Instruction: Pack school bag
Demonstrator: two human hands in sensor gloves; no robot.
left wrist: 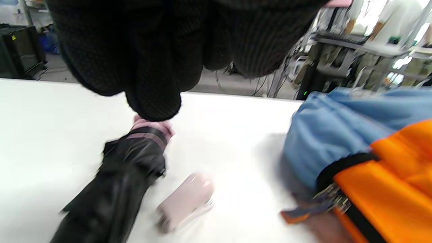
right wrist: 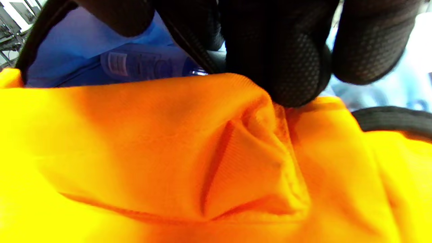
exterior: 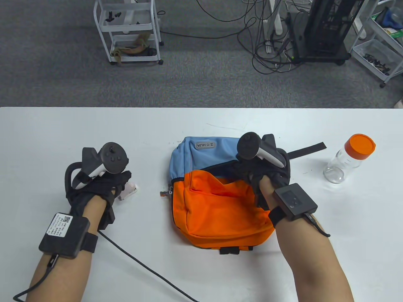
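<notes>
An orange and light-blue school bag (exterior: 220,207) lies flat in the middle of the white table (exterior: 63,132). My right hand (exterior: 261,171) is at its upper right and pinches the orange edge of the bag's opening (right wrist: 256,101), holding it up. Through the gap, a bluish labelled item (right wrist: 141,65) shows inside. My left hand (exterior: 104,185) hovers low over the table to the bag's left. A small pale pink object (left wrist: 185,202) lies just beside its thumb (left wrist: 131,162), with no finger around it. The same pink object (exterior: 128,190) peeks out from under the fingers.
A clear bottle with an orange cap (exterior: 349,159) lies at the right of the table. A black bag strap (exterior: 307,148) sticks out toward it. A black cable (exterior: 141,261) runs from my left wrist across the front of the table. Carts and wires stand on the floor beyond.
</notes>
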